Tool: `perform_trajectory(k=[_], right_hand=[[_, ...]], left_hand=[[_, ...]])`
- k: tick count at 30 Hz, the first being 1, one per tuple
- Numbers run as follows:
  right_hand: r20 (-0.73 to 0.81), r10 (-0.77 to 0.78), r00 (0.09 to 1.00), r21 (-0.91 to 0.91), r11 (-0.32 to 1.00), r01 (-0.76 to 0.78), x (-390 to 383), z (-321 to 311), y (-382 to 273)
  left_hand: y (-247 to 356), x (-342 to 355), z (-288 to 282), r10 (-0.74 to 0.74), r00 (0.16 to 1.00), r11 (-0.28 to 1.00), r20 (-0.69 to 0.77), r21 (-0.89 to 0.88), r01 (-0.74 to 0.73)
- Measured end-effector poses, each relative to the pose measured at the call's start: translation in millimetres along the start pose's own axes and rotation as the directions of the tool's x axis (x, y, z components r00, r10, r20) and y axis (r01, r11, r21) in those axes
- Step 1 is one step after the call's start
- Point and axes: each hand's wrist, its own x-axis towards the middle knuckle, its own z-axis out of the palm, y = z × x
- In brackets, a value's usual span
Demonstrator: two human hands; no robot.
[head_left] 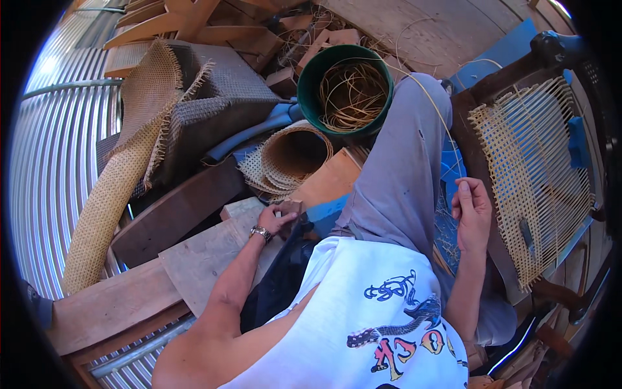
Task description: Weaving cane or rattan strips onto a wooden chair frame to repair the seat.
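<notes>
My right hand [473, 206] is raised beside my knee, its thumb and finger pinched on the end of a thin cane strand [435, 98]. That strand arcs over my knee from a green bucket [303, 97], which holds loose coils of cane [353, 97]. To the right of this hand leans a dark wooden chair frame [483, 155] with a partly woven cane panel [525, 175]. A small dark tool [526, 233] lies against the weave. My left hand [275, 219], wearing a wristwatch [260, 233], rests with fingers stretched over a small wooden block [291, 206].
Left of the bucket stands a rolled cane sheet [278, 155], with a larger woven roll [110, 201] by the corrugated metal wall [48, 168]. Boards [116, 305] lie at my left. Wood offcuts [330, 42] are piled behind the bucket.
</notes>
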Motion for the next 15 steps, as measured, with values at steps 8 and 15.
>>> perform_trajectory(k=[8,15], right_hand=[[0.023,-0.008,1.000,-0.011,1.000,0.008,-6,18,5],[-0.054,-0.028,0.998,-0.095,0.995,0.022,-18,24,-6]], left_hand=[[4,2,22,0.074,0.997,0.828,0.004,-0.558,-0.059],[-20,25,61,0.137,0.942,0.914,-0.308,-0.328,-0.240]])
